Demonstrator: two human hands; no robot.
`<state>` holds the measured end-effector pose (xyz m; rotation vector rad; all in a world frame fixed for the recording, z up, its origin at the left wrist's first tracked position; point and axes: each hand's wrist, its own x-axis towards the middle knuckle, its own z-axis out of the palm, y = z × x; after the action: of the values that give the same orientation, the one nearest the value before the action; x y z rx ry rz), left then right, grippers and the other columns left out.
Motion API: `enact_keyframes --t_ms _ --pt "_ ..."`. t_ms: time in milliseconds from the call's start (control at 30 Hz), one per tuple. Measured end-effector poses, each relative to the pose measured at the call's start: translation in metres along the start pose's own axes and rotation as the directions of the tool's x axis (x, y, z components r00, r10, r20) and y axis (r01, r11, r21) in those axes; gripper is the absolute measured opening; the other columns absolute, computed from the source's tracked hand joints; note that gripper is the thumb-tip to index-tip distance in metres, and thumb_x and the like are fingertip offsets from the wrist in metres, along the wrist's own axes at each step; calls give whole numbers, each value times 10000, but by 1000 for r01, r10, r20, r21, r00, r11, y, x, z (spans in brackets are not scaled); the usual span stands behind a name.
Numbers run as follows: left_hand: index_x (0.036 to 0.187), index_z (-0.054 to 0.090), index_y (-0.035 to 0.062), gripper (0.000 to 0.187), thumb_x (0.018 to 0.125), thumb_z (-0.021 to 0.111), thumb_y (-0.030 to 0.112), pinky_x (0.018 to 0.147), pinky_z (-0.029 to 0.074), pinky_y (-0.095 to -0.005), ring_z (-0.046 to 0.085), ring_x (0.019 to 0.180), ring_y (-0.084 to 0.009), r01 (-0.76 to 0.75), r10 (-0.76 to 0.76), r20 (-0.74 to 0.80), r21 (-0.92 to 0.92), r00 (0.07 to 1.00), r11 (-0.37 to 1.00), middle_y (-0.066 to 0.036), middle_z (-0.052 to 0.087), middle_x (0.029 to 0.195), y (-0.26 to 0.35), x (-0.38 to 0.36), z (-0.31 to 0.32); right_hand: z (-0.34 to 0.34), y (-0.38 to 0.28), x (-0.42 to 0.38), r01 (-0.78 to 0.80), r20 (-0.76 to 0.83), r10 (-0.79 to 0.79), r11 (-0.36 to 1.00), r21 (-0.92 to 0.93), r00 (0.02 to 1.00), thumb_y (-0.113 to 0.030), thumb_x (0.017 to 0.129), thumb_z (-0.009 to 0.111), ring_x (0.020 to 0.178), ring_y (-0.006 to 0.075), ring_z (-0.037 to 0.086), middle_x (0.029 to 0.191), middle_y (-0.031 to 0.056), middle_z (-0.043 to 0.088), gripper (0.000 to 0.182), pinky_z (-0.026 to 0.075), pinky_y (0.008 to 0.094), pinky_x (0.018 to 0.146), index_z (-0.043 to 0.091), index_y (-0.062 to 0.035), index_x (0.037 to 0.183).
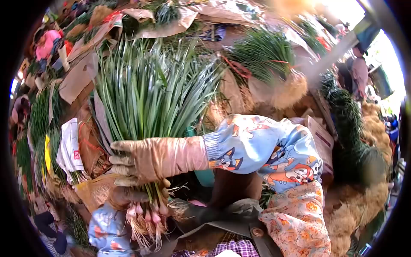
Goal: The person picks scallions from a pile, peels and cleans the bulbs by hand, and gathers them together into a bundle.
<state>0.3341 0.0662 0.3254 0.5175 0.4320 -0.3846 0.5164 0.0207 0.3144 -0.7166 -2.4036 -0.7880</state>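
A bunch of spring onions with long green leaves stands upright before me, its pinkish bulbs and pale roots hanging at the bottom. My left hand, in a stained glove, is wrapped round the stems just above the bulbs. Across the front of the bunch, a little higher, lies my right hand in a long pale glove, its fingers stretched out to the left and slightly apart. It hides part of the stems. Both arms wear light blue patterned sleeves.
Tied green bundles with tan roots lie at the upper right. More bundles are piled along the right. A white sack and brown sheets are at left. A person in pink is at the upper left; another person is at right.
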Motion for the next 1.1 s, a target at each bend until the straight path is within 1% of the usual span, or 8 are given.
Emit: enact_keyframes --t_ms 300,433,567,733,767,800,933,1100 --pt "1084 559 -17 311 877 472 199 500 434 -144 555 622 -43 446 -567 -34 658 823 607 -61 636 963 32 18 49 -55 -48 -18 -270 224 257 962 30 940 -228 749 456 745 197 527 764 25 501 297 410 348 764 466 -43 981" --pt "986 606 53 265 858 477 247 908 387 -403 548 961 -217 -239 189 668 -17 720 971 -118 609 975 -27 37 37 -71 -48 -40 -593 545 419 783 187 726 -195 695 550 709 231 551 725 56 539 297 424 353 645 504 -56 953" --pt "1176 419 32 389 899 406 305 829 449 -369 521 978 -227 -590 718 96 650 689 479 -136 513 1083 -64 63 16 -62 -55 -89 -719 423 605 668 192 675 -226 619 645 689 281 578 680 86 562 330 437 384 647 537 -85 898" --pt "961 529 120 187 891 471 284 350 312 -153 447 469 -35 -527 537 -12 -208 844 824 33 531 639 -55 10 15 -93 -9 -101 -924 511 827 353 -151 233 -364 611 713 688 281 588 692 111 590 429 470 379 628 561 -84 898" --pt "726 491 153 218 898 465 284 318 288 -177 327 347 -16 -655 538 -607 36 585 755 101 382 469 -41 -5 65 -96 -1 -115 -948 462 872 268 -173 162 -387 613 715 704 282 587 709 108 596 457 464 388 649 560 -85 920" --pt "683 494 160 277 909 440 310 310 272 -183 329 345 -27 -654 687 -301 -680 662 333 78 410 489 -37 -40 49 -98 5 -132 -943 336 927 250 -219 167 -398 620 708 722 289 583 722 110 598 477 455 398 674 557 -90 951" --pt "950 494 110 424 875 292 476 514 338 -235 408 588 -99 -900 893 381 -259 238 350 10 433 791 8 -54 27 -110 17 -166 -881 76 995 95 -463 67 -420 653 665 800 347 561 840 165 600 532 432 427 726 530 -81 1040" --pt "1351 301 210 560 879 384 499 967 317 -388 175 1316 -234 -151 331 -24 857 943 492 -24 136 1444 -51 101 -26 -97 28 -166 -889 78 996 -3 -458 -43 -377 640 665 904 333 554 956 173 591 522 422 428 775 522 -96 1055"
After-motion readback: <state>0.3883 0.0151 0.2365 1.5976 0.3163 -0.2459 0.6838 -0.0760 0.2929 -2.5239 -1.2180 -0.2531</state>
